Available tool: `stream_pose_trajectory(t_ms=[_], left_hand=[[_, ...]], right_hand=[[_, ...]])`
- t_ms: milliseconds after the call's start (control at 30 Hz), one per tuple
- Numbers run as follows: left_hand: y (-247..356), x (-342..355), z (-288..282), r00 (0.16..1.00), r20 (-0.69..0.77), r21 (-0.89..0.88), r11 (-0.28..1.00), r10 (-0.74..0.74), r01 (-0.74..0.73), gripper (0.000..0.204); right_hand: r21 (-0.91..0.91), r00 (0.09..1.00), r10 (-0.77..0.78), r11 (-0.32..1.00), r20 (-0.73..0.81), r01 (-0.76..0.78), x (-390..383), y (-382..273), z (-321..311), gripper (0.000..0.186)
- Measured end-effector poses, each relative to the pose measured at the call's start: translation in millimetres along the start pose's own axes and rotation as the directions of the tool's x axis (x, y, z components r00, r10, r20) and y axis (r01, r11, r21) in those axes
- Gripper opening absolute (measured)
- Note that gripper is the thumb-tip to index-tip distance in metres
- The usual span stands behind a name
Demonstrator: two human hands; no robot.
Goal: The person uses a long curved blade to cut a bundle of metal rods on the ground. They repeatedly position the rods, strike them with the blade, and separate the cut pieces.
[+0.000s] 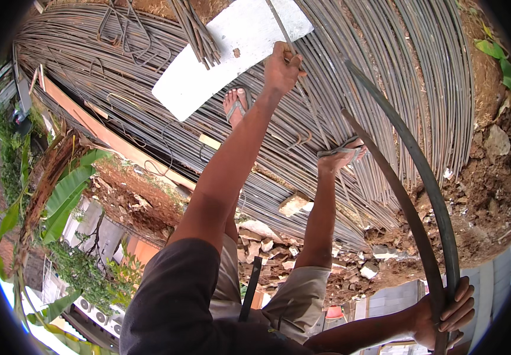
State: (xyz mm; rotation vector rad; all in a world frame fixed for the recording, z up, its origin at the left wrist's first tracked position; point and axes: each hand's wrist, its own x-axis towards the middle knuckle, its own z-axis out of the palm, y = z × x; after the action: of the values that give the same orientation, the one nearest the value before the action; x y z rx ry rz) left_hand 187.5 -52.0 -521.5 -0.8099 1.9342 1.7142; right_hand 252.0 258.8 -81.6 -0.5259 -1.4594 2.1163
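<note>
My left hand [283, 70] is closed around a thin ribbed steel rod [310, 97], which slants across the pile from the top edge toward my right foot. Below and around it lies a wide spread of long steel rods [385, 89]. At the lower right my right hand [449, 315] wraps its fingers round two long dark bars [430, 177], close together at the grip and apart at their far ends. They look like long tool handles, but their lower ends run out of view. A pale flat sheet [243, 50] rests on the rods beyond my left hand.
My sandalled feet [344, 152] stand on the rods. A bundle of short rods [199, 35] overlaps the sheet, and bent rod pieces [128, 32] lie at upper left. A wooden board [107, 139] edges the pile. Broken bricks and soil [486, 183] lie to the right.
</note>
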Motion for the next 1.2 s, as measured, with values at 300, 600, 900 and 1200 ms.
stream_pose_trajectory(t_ms=[300,600,900,1200], left_hand=[[-8,39,18,0.968,-0.245,0.102,0.992,-0.045,0.072,0.026],[-3,42,29,0.924,-0.369,0.071,0.988,-0.099,0.134,0.029],[27,27,1,0.896,-0.44,0.556,0.766,-0.057,0.322,0.045],[214,-221,141,0.361,0.627,-0.241,0.612,0.69,-0.753,0.056]], right_hand=[[0.009,1.0,-0.009,1.0,0.022,0.008,-5,-5,1,0.041],[0.003,0.999,0.001,1.0,0.041,-0.001,-9,-10,-2,0.044],[0.012,0.997,0.043,0.999,0.068,-0.044,-9,-10,-5,0.047],[-0.033,0.96,0.136,0.991,0.245,-0.132,-13,-16,-9,0.053]])
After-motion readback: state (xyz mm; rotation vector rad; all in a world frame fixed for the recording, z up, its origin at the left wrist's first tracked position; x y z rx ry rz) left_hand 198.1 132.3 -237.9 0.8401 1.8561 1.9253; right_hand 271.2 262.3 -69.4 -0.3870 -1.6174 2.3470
